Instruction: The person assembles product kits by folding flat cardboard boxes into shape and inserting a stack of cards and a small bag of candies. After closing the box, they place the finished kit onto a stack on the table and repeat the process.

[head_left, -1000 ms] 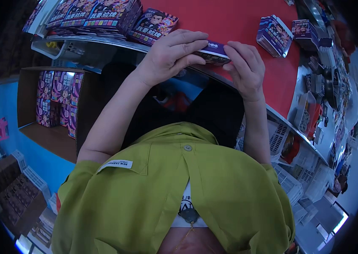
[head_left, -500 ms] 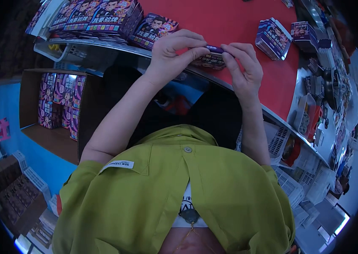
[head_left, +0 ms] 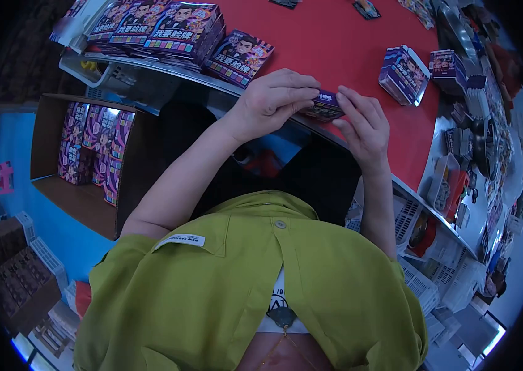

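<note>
A small purple printed cardboard box (head_left: 324, 112) is held between my two hands at the front edge of the red-topped table (head_left: 329, 37). My left hand (head_left: 278, 102) grips its left end, fingers bent over the top. At its right end, my right hand (head_left: 365, 127) holds it between thumb and fingers. The box's purple top edge faces up, and part of its front is hidden by my fingers. Just left of my left hand lies a matching flat box (head_left: 240, 57), beside stacks of similar boxes (head_left: 181, 28).
More purple boxes (head_left: 405, 74) stand at the table's right. Below left, an open brown carton (head_left: 76, 207) contains several upright packs. White plastic baskets (head_left: 422, 278) sit under the table at right. Small card packs (head_left: 366, 9) lie at the far side.
The whole view has shifted, so the table and stacks appear lower and farther right. The box's upper flap looked raised earlier; now its top lies flatter between my hands.
</note>
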Tool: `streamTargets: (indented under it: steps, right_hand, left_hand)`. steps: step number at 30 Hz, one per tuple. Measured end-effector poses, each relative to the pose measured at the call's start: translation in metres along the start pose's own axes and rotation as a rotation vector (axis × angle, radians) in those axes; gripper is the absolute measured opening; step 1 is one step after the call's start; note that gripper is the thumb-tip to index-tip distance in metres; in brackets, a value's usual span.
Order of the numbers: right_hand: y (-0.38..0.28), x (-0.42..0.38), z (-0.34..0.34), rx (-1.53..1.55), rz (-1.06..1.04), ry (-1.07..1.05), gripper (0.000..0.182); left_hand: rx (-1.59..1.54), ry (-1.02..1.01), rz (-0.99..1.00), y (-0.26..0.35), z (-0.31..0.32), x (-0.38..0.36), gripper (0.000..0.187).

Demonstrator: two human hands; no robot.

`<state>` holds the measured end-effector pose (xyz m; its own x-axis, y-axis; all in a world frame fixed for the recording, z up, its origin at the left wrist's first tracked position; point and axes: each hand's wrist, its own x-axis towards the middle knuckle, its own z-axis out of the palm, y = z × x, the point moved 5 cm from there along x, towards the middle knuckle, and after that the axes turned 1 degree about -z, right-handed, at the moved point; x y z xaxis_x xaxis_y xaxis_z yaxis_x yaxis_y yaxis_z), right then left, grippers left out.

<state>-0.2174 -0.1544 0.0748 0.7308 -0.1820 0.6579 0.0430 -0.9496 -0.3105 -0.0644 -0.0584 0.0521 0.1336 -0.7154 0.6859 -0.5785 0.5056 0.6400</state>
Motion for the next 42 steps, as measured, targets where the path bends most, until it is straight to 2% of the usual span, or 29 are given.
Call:
streamTargets:
  steps: [3, 5, 6, 7, 8, 9, 10, 11, 12, 13, 15, 16, 17, 18, 19, 21, 23, 25, 26, 28, 29, 31, 35, 37, 38, 40, 42]
  right_hand:
    - [-0.003, 0.000, -0.002, -0.078, -0.078, 0.055, 0.028]
    - [0.001, 0.003, 0.000, 0.000, 0.011, 0.064, 0.029]
    - [0.006, 0.001, 0.001, 0.074, 0.067, 0.093, 0.024]
    - [0.003, 0.006, -0.004, 0.076, 0.047, 0.105, 0.024]
    - [0.005, 0.009, -0.015, 0.070, 0.101, 0.212, 0.023]
    - [0.008, 0.011, -0.024, 0.065, 0.159, 0.316, 0.021]
    - [0.011, 0.012, -0.029, 0.055, 0.159, 0.384, 0.022]
    - [0.010, 0.016, -0.029, 0.057, 0.152, 0.389, 0.022]
    - [0.001, 0.024, -0.027, 0.031, 0.052, 0.360, 0.024]
    - [-0.007, 0.030, -0.022, 0.006, -0.049, 0.329, 0.026]
    - [-0.016, 0.034, -0.003, 0.021, -0.166, 0.193, 0.028]
    - [-0.015, 0.035, 0.007, 0.007, -0.218, 0.113, 0.028]
    - [-0.008, 0.039, 0.017, 0.101, -0.166, 0.067, 0.025]
    - [0.001, 0.046, 0.021, 0.105, -0.176, 0.069, 0.025]
    - [0.021, 0.059, 0.028, 0.197, -0.045, 0.039, 0.023]
    - [0.067, 0.087, 0.052, 0.409, 0.290, -0.008, 0.024]
    - [0.124, 0.119, 0.093, 0.246, 0.387, -0.034, 0.031]
    - [0.168, 0.151, 0.137, 0.072, 0.327, -0.140, 0.040]
    - [0.179, 0.163, 0.151, 0.078, 0.324, -0.141, 0.040]
    - [0.191, 0.178, 0.178, -0.350, 0.390, -0.377, 0.045]
    - [0.195, 0.179, 0.183, -0.345, 0.392, -0.383, 0.045]
    - [0.189, 0.183, 0.180, -0.442, 0.396, -0.472, 0.056]
    - [0.182, 0.166, 0.167, -0.456, 0.427, -0.537, 0.059]
    - [0.187, 0.154, 0.161, -0.330, 0.618, -0.499, 0.053]
    - [0.196, 0.145, 0.162, -0.331, 0.621, -0.501, 0.053]
    - [0.213, 0.130, 0.162, 0.054, 0.609, -0.342, 0.056]
    - [0.210, 0.125, 0.152, 0.024, 0.644, -0.388, 0.057]
  left_hand:
    - [0.030, 0.036, 0.071, 0.007, 0.004, 0.005, 0.011]
    - [0.132, 0.097, 0.071, 0.015, -0.001, 0.012, 0.009]
    - [0.150, 0.105, 0.092, 0.022, -0.002, 0.014, 0.009]
    - [0.107, 0.243, -0.099, 0.018, -0.008, 0.014, 0.011]
    - [0.059, 0.381, -0.290, 0.013, -0.014, 0.010, 0.012]
    - [-0.107, 0.370, -0.578, 0.002, -0.015, 0.005, 0.025]
    - [-0.101, 0.374, -0.570, 0.005, -0.018, 0.008, 0.025]
    - [-0.568, 0.368, -0.884, -0.005, -0.009, 0.004, 0.033]
    - [-1.049, 0.339, -1.177, -0.006, 0.004, 0.001, 0.041]
    - [-1.045, 0.343, -1.168, -0.006, 0.001, 0.008, 0.041]
    - [-1.729, 0.221, -1.031, 0.006, 0.010, 0.028, 0.053]
    - [-1.742, 0.275, -1.039, -0.011, 0.005, 0.026, 0.046]
    - [-1.738, 0.277, -1.028, -0.018, 0.004, 0.028, 0.046]
    - [-1.600, 0.424, -0.984, -0.027, -0.004, 0.032, 0.042]
    - [-1.456, 0.562, -0.935, -0.035, -0.014, 0.034, 0.039]
    - [-1.465, 0.604, -0.890, -0.051, -0.020, 0.041, 0.035]
    - [-1.353, 0.735, -0.914, -0.064, -0.022, 0.047, 0.031]
    - [-1.328, 0.744, -0.925, -0.079, -0.020, 0.047, 0.033]
    - [-1.307, 0.757, -0.948, -0.085, -0.019, 0.046, 0.034]
    - [-1.267, 0.789, -0.986, -0.091, -0.019, 0.052, 0.033]
    - [-1.262, 0.810, -1.012, -0.096, -0.018, 0.054, 0.032]
    - [-1.265, 0.848, -1.049, -0.111, -0.015, 0.055, 0.031]
    - [-1.316, 0.779, -0.968, -0.120, -0.008, 0.062, 0.029]
    - [-1.307, 0.805, -1.003, -0.113, -0.004, 0.058, 0.030]
    - [-1.309, 0.803, -1.007, -0.109, -0.002, 0.055, 0.030]
    - [-1.305, 0.754, -1.031, -0.101, 0.003, 0.051, 0.030]
    - [-1.313, 0.762, -1.048, -0.095, 0.005, 0.047, 0.030]
